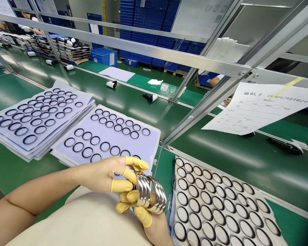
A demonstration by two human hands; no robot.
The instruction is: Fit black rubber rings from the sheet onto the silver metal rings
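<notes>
Both my hands wear yellow finger cots and meet low in the middle of the head view. My left hand [110, 177] pinches a stack of shiny metal rings [151, 193] from the left. My right hand [143, 213] comes up from below and cups the same stack, fingers curled around it. Just behind my hands lies a white sheet of black adhesive rings [107, 135]. To the right lies a sheet covered with rows of round silver-and-black discs [215, 208].
A second stack of ring sheets [36, 116] lies at the left on the green belt [220, 153]. Small black-and-white cylinders [150, 97] lie farther back. A slanted metal frame [207, 102] carries a paper form [261, 107]. Blue crates [104, 56] stand behind; another person's arm [214, 80] shows beyond.
</notes>
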